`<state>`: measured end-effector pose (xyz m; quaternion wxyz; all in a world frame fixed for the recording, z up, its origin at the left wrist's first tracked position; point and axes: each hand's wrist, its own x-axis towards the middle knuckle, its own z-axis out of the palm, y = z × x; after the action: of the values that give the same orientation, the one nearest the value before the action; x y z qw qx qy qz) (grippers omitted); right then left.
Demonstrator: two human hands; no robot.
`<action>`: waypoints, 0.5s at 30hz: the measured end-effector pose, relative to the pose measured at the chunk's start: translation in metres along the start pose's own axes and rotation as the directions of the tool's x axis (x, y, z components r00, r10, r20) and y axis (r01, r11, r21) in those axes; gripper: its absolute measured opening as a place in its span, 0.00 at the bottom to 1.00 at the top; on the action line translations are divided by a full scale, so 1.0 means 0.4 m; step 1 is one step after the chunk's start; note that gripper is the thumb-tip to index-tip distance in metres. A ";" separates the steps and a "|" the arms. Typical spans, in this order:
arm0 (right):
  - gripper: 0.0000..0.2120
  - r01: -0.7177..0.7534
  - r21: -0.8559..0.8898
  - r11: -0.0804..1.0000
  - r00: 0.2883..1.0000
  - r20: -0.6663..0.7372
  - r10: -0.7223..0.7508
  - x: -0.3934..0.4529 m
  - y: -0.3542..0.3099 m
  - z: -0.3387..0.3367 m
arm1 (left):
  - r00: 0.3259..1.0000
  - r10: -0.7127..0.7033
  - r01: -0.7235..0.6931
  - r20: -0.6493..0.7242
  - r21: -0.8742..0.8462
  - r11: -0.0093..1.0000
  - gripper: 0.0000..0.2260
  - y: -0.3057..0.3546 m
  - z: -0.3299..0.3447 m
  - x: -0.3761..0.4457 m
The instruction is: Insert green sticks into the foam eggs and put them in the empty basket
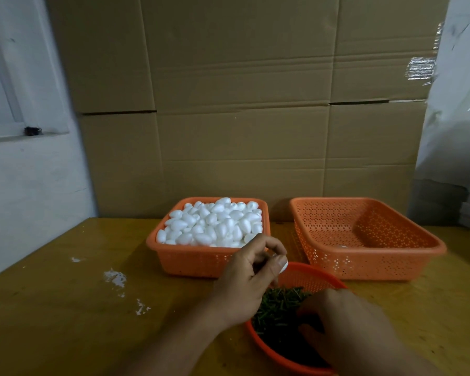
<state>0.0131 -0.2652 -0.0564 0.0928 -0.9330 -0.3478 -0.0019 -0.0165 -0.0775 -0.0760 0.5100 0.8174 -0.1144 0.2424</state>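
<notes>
the left grip (251,270) pinches one foam egg (282,265), just above the round basket of green sticks (280,313). the right grip (334,318) digs in those sticks (hold unclear). next: push a stick in, then drop it in the empty basket (369,256) to the right.

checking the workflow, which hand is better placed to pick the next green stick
Right. The right hand already rests in the green sticks, while the left hand grips a foam egg.
</notes>
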 end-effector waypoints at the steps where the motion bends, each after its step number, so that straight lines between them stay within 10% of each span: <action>1: 0.12 0.000 0.006 1.000 1.000 -0.011 0.000 0.000 0.002 0.001 | 1.000 -0.007 0.007 -0.007 -0.020 1.000 0.01 0.000 0.001 0.000; 15: 0.05 0.151 0.275 0.950 0.932 -0.359 -0.044 -0.002 0.002 0.003 | 0.972 -0.221 0.180 -0.081 -0.350 0.919 0.10 0.021 -0.004 0.007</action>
<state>0.0129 -0.2664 -0.0577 0.2921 -0.8745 -0.3684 -0.1194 -0.0183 -0.0799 -0.0676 0.6716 0.7084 -0.0397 0.2134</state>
